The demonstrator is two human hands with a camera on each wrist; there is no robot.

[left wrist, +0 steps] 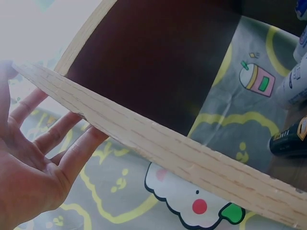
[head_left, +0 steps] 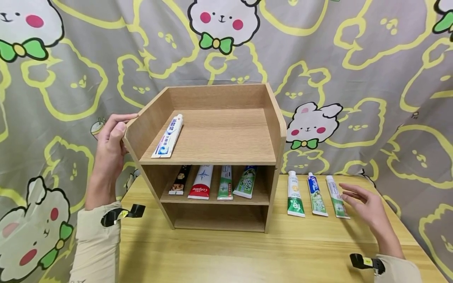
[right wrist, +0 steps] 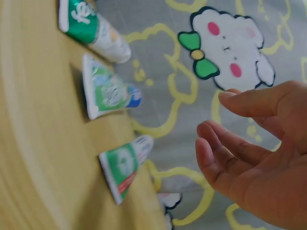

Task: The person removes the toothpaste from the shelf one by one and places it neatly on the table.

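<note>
Two hands are in view. The left hand [head_left: 110, 143] rests against the outer left wall of a wooden shelf [head_left: 274, 118], its fingers [left wrist: 62, 129] spread straight along the board's edge and the thumb over the rim. Just right of that hand, a white toothpaste tube [head_left: 168, 136] lies on the top shelf; four more tubes [head_left: 212, 182] lie on the middle shelf below. Further right, three tubes [head_left: 314, 194] lie side by side on the table [head_left: 226, 255]. The right hand [head_left: 368, 206] hovers open, fingers relaxed and slightly bent, just beside the rightmost tube [head_left: 337, 197], not touching it.
</note>
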